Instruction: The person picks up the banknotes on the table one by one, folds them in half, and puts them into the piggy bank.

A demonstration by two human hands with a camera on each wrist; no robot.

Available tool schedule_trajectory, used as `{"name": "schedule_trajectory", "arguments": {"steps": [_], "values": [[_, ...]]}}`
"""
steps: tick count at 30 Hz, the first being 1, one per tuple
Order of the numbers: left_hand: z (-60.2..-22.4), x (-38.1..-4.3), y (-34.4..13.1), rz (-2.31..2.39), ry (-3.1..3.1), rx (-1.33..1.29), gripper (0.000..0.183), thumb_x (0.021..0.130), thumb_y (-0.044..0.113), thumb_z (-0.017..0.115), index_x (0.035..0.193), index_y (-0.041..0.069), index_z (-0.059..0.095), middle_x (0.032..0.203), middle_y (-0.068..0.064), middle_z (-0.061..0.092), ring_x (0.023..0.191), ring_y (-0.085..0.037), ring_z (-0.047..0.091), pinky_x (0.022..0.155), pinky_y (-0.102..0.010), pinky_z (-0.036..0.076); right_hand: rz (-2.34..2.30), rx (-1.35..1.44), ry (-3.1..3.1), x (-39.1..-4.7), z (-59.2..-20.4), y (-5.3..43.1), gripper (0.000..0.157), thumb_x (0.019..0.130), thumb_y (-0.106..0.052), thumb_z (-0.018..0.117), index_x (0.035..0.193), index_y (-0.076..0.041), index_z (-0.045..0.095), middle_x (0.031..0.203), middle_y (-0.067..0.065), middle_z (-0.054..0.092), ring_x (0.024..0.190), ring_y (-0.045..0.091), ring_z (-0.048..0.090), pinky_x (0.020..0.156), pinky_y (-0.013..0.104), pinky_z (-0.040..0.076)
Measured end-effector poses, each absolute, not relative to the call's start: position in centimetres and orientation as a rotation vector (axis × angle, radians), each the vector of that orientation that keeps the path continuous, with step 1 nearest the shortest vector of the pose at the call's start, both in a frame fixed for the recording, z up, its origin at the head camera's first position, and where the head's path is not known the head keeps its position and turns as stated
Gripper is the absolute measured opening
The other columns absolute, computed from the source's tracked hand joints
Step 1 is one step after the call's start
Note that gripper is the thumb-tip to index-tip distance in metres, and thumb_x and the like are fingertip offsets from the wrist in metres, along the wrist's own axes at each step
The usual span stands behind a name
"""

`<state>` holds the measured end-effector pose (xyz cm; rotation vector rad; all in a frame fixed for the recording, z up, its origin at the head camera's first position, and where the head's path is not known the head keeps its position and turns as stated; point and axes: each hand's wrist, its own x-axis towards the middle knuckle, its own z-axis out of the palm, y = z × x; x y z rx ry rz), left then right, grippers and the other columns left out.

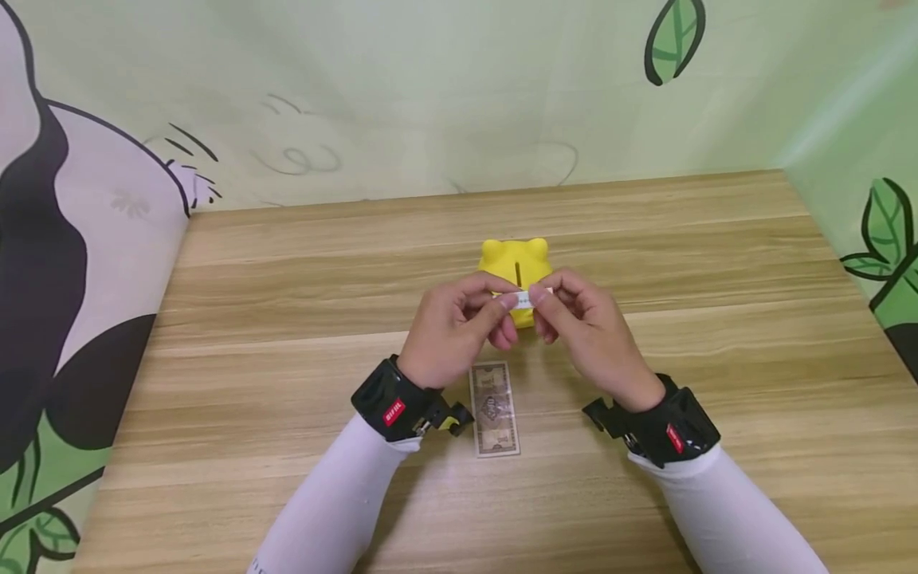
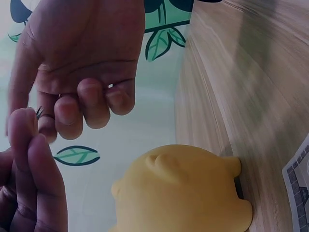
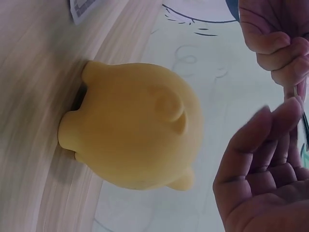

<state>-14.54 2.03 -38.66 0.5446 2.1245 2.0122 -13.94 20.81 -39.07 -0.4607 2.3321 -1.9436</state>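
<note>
Both hands meet over a yellow piggy bank (image 1: 502, 257), whose dark slot faces up. Between thumb and fingers, my left hand (image 1: 450, 325) pinches one end of a narrow white strip of printed paper (image 1: 523, 300), apparently folded. My right hand (image 1: 591, 339) pinches the other end. In the right wrist view the strip (image 3: 304, 126) shows as a thin edge by the fingertips. The left wrist view has the piggy bank (image 2: 178, 193) below the hands, standing on its short legs. Flat on the table, nearer the body, lies a brown-printed banknote (image 1: 495, 410).
The wooden table (image 1: 287, 383) runs back to a pale green wall (image 1: 445, 96) painted with leaves and a panda figure. Black bands with small camera mounts circle both wrists, over white sleeves.
</note>
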Motion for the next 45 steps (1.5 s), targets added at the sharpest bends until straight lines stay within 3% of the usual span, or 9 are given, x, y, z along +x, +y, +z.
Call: {"name": "schedule_trajectory", "arguments": {"steps": [5, 12, 17, 22, 27, 30, 35, 41, 45], "values": [[-37.1, -14.0, 2.4, 1.926, 2.125, 0.504, 0.01, 0.097, 0.006, 0.057, 0.102, 0.002, 0.064, 0.069, -0.015, 0.067, 0.061, -0.029, 0.063, 0.057, -0.031, 0.057, -1.939, -0.484, 2.343, -13.9, -39.0, 20.9, 0.021, 0.1, -0.015, 0.054, 0.087, 0.0, 0.057, 0.065, 0.012, 0.052, 0.058, 0.025, 0.049, 0.051, 0.023, 0.043], [-35.4, -13.3, 2.8, 1.796, 2.184, 0.598, 0.018, 0.101, 0.014, 0.052, 0.098, -0.002, 0.062, 0.071, -0.019, 0.067, 0.063, -0.025, 0.063, 0.063, -0.048, 0.058, -2.036, -0.584, 2.321, -13.6, -38.9, 20.7, 0.015, 0.097, -0.003, 0.055, 0.086, -0.004, 0.064, 0.054, 0.0, 0.039, 0.047, 0.019, 0.035, 0.04, 0.026, 0.026], [-36.8, -13.5, 2.9, 1.741, 2.204, 0.687, 0.031, 0.103, 0.019, 0.047, 0.081, 0.001, 0.06, 0.064, -0.012, 0.064, 0.059, -0.02, 0.06, 0.059, -0.046, 0.058, -2.054, -0.623, 2.304, -13.4, -38.8, 20.5, 0.016, 0.097, -0.004, 0.055, 0.084, -0.005, 0.064, 0.051, -0.004, 0.035, 0.044, 0.016, 0.031, 0.038, 0.029, 0.023], [-38.5, -14.1, 2.7, 1.758, 2.187, 0.747, 0.037, 0.104, 0.026, 0.045, 0.076, 0.006, 0.057, 0.06, -0.005, 0.06, 0.055, -0.015, 0.056, 0.052, -0.034, 0.055, -2.039, -0.603, 2.278, -13.3, -38.8, 20.4, 0.016, 0.099, -0.005, 0.052, 0.087, -0.001, 0.062, 0.05, -0.003, 0.036, 0.043, 0.017, 0.031, 0.038, 0.029, 0.024], [-38.8, -14.2, 2.5, 1.744, 2.229, 0.782, 0.039, 0.105, 0.03, 0.042, 0.076, 0.007, 0.056, 0.057, -0.003, 0.055, 0.051, -0.017, 0.051, 0.045, -0.027, 0.044, -1.996, -0.573, 2.261, -13.3, -38.9, 20.3, 0.019, 0.101, -0.008, 0.047, 0.089, 0.002, 0.058, 0.056, 0.005, 0.043, 0.051, 0.021, 0.04, 0.047, 0.026, 0.035], [-38.8, -14.2, 2.4, 1.741, 2.249, 0.729, 0.042, 0.105, 0.034, 0.041, 0.075, 0.008, 0.056, 0.055, -0.003, 0.052, 0.049, -0.016, 0.048, 0.043, -0.026, 0.039, -1.966, -0.548, 2.262, -13.3, -38.9, 20.3, 0.021, 0.102, -0.012, 0.046, 0.088, 0.0, 0.056, 0.063, 0.01, 0.047, 0.057, 0.024, 0.045, 0.054, 0.027, 0.04], [-38.7, -14.3, 2.2, 1.762, 2.22, 0.679, 0.042, 0.104, 0.036, 0.042, 0.076, 0.009, 0.055, 0.056, -0.004, 0.051, 0.049, -0.017, 0.047, 0.045, -0.028, 0.042, -1.954, -0.501, 2.315, -13.4, -38.7, 20.6, 0.023, 0.102, -0.018, 0.048, 0.084, -0.005, 0.054, 0.067, 0.011, 0.048, 0.062, 0.026, 0.047, 0.056, 0.026, 0.04], [-38.8, -14.5, 2.0, 1.783, 2.224, 0.652, 0.038, 0.104, 0.035, 0.043, 0.085, 0.006, 0.058, 0.06, -0.005, 0.054, 0.053, -0.017, 0.05, 0.049, -0.031, 0.046, -2.096, -0.454, 2.324, -13.7, -38.5, 21.1, 0.023, 0.101, -0.012, 0.051, 0.081, -0.001, 0.055, 0.065, 0.007, 0.048, 0.059, 0.025, 0.044, 0.054, 0.025, 0.037], [-38.8, -14.6, 2.0, 1.774, 2.28, 0.64, 0.034, 0.104, 0.033, 0.043, 0.084, 0.01, 0.057, 0.059, -0.004, 0.053, 0.051, -0.017, 0.048, 0.047, -0.028, 0.042, -2.151, -0.435, 2.296, -14.0, -38.5, 21.1, 0.023, 0.099, -0.009, 0.052, 0.081, 0.004, 0.056, 0.064, 0.006, 0.052, 0.058, 0.024, 0.046, 0.053, 0.023, 0.042]]}}
